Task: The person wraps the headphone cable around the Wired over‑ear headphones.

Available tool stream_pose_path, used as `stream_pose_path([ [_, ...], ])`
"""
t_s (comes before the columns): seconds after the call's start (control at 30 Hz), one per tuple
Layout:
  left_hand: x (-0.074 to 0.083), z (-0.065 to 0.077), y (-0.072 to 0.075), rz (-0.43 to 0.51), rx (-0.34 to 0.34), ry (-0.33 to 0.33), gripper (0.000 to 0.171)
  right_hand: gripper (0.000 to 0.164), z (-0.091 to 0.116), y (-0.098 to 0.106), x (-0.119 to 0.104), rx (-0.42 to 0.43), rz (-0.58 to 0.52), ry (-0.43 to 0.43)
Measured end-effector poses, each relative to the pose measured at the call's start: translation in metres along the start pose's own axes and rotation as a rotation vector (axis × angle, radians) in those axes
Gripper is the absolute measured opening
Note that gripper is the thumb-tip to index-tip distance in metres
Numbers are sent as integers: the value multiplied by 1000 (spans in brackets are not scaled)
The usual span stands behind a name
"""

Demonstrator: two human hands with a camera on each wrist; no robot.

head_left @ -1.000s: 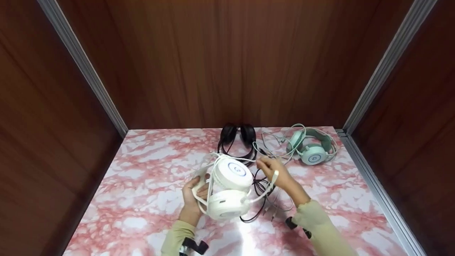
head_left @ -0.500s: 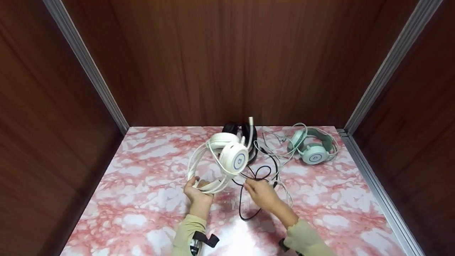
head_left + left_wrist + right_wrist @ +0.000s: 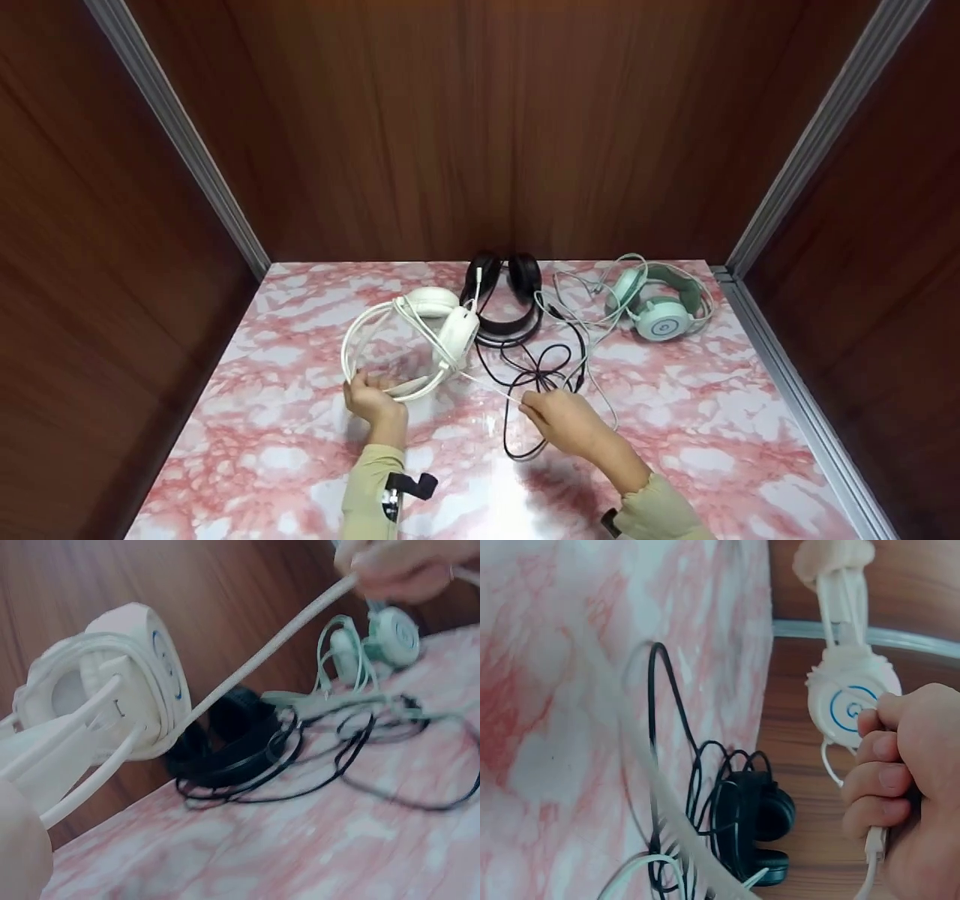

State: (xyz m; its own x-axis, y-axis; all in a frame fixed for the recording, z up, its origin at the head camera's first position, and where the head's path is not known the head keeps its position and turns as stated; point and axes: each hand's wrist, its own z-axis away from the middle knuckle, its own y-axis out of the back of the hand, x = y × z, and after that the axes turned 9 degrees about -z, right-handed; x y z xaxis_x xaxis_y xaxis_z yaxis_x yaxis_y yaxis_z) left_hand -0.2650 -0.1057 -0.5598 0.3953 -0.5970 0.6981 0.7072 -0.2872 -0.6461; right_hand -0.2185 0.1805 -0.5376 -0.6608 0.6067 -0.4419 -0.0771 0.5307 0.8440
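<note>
My left hand [image 3: 375, 401] grips the headband of a white headset [image 3: 456, 336], holding it up over the left middle of the table. Its microphone boom points upward, and cable loops wrap around the earcups. From the lower earcup a white cable [image 3: 262, 652] runs taut to my right hand [image 3: 566, 421], whose fingers curl round it. In the right wrist view, a white cable end piece [image 3: 876, 844] pokes out below the curled fingers. The left wrist view shows the left hand [image 3: 22, 847] only in part, at the headband's edge.
Black headphones [image 3: 504, 327] lie at the back middle, their black cable [image 3: 551, 367] tangled toward the front. A mint-green headset [image 3: 663, 321] lies back right with its pale cable spread leftward. Wooden panels [image 3: 480, 135] enclose the marbled pink table [image 3: 285, 442].
The white headset has turned over and moved left with my left hand, uncovering the black headphones. My right hand has come down toward the front, and the white cable now stretches straight between the hands.
</note>
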Motion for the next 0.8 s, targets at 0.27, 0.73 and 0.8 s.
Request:
stream_pose_path([
  [0.27, 25, -10, -4, -94, -13, -216, 11, 26, 7, 18, -3, -20, -47, -7],
  [0.73, 75, -39, -1, -286, 0, -717, 15, 30, 33, 73, 7, -33, -220, -156],
  [0.8, 79, -28, -2, -339, -47, -795, 11, 30, 35, 77, 3, -21, -220, -146],
])
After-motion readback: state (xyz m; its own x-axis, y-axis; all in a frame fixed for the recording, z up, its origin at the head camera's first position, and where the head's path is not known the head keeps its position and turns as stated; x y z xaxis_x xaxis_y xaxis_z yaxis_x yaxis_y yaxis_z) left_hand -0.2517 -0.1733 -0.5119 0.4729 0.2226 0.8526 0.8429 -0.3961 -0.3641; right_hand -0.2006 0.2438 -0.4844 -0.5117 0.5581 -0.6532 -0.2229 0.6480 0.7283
